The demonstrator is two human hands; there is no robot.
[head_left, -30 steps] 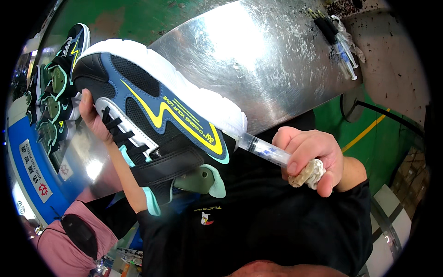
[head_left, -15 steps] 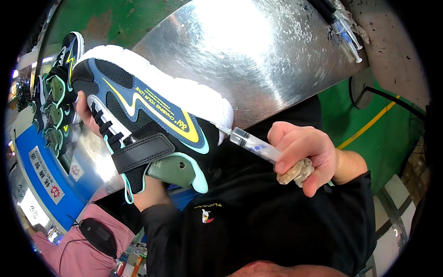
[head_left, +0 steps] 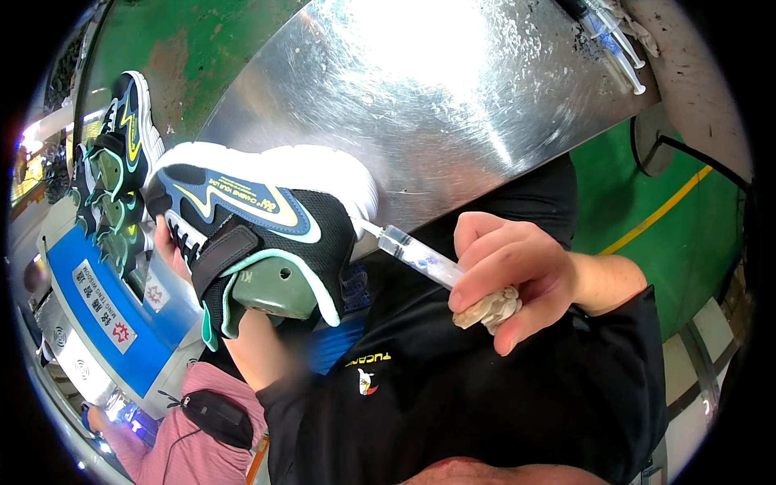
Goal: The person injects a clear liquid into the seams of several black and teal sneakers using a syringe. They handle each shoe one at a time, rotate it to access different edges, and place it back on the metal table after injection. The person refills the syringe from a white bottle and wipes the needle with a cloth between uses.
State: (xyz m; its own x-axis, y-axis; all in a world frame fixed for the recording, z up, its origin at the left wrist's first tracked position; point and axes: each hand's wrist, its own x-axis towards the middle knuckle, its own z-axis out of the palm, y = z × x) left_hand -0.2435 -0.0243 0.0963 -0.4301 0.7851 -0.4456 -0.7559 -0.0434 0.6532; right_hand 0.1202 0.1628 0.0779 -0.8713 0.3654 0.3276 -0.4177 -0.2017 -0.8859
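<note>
My left hand [head_left: 172,250] is closed around a black, blue and yellow sports shoe [head_left: 323,222] from beneath, partly hidden behind it. The shoe is tilted, its white sole [head_left: 307,162] turned up and away from me. A green shoe last [head_left: 279,291] fills its opening under a black strap. In my right hand [head_left: 525,271], a clear syringe [head_left: 420,260] points left, its thin tip at the seam between heel and sole. That hand also grips a crumpled beige wad [head_left: 491,311] against the syringe's rear end.
Beyond the shoe lies a scratched metal tabletop [head_left: 323,97]. More syringes [head_left: 618,52] rest at its far right corner. Several similar shoes [head_left: 129,145] stand at the left, by a blue-and-white machine [head_left: 105,299]. A person in a pink top [head_left: 214,384] is at the lower left.
The shoe has rolled and come lower and nearer, showing more of the last in its opening. My right hand has shifted slightly left with the syringe, its tip staying at the heel seam.
</note>
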